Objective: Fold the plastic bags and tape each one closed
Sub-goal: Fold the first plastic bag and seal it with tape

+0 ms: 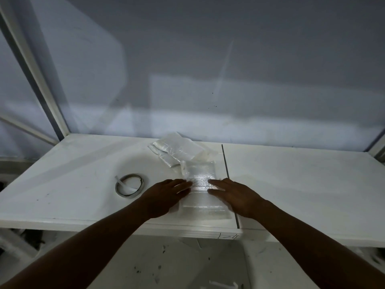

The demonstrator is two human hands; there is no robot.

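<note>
"Plastic, is it, under those 2 hands?" the picture desk asks.

"Clear plastic bag [200, 195], lying flat on the white table [73, 184] between the 2 hands. The left hand [164, 197] lies palm-down on its left edge, and the right hand [235, 197] lies palm-down on its right edge. The fingers [183, 184] of both are straight, pressing and gripping nothing."

"Which step is this?"

"By my reading, the flattening before the fold. No crease shows on the bag, and no tape that I can make out."

"And the tape?"

"1 roll of tape [117, 187] lies flat just to the left of the left hand, not touching it, with a loose end sticking out. A pile of bags [177, 151] sits just beyond the fingertips. Its near edge touches or overlaps the bag in hand; I cannot tell which."

"What does the next move call for?"

"Probably 1 hand pins the sheet while the other lifts an edge and brings it over squarely. The film looks slick and springy, so the fold likely needs holding down before the left hand goes for the roll."
</note>
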